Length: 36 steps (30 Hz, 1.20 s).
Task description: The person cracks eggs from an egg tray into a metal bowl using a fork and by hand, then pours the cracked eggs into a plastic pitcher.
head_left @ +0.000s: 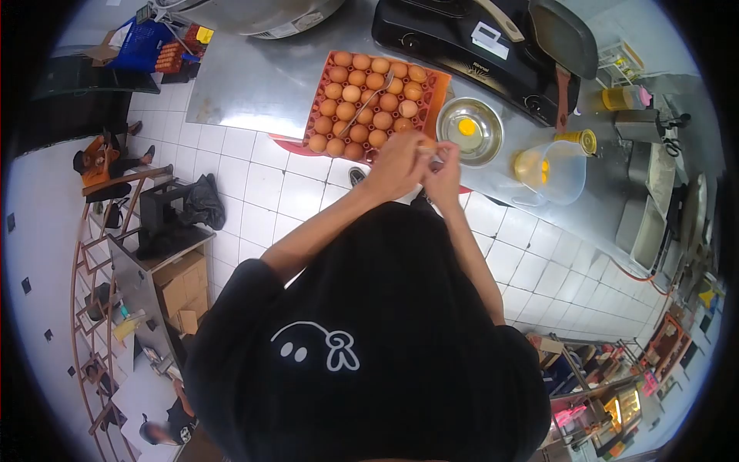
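My left hand (394, 165) and my right hand (442, 179) meet at the counter's near edge, between the egg tray and the bowl. Between their closed fingertips is a brown egg (426, 145), mostly covered, so I cannot tell whether its shell is whole. Left of it, a red egg tray (314, 117) holds many brown eggs, with a metal fork (366, 106) lying across them. Just to the right, a steel bowl (494, 138) contains one yolk (466, 127) in clear egg white. Farther right stands a clear plastic jug (566, 173) with yolks inside.
A black gas stove (462, 65) with a frying pan (566, 38) on it stands behind the bowl. A yellow can (586, 142) lies by the jug. At the back left is a large silvery pot (246, 15). People sit at the left, and a sink (647, 231) is at the right.
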Each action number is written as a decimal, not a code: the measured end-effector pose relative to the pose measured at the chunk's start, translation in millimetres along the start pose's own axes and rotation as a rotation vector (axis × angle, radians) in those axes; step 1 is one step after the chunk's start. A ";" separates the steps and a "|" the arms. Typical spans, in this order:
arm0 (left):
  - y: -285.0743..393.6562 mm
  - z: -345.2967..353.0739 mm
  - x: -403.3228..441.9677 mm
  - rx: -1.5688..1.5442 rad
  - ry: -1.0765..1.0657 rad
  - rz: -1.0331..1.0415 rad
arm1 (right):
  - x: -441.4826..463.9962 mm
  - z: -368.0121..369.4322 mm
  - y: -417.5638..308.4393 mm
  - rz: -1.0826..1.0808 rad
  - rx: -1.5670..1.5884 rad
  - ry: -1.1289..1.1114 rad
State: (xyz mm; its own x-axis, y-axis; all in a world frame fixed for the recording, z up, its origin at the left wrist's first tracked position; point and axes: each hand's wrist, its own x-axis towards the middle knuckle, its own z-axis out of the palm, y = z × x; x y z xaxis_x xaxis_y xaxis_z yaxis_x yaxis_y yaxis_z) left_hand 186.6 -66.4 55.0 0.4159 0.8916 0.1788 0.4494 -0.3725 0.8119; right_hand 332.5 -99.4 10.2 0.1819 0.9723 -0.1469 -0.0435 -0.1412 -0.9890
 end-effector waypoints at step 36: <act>-53.2 -73.1 16.9 0.420 -0.202 -0.340 | -39.0 74.6 6.4 -0.419 -0.914 -0.103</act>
State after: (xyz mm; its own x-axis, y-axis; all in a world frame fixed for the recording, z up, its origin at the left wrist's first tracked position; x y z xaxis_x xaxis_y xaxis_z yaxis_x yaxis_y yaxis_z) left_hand 111.9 -12.7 55.5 0.3168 0.9278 -0.1968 0.8426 -0.1801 0.5075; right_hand 251.8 -124.3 10.8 -0.0771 0.9816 0.1744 0.7817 0.1682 -0.6006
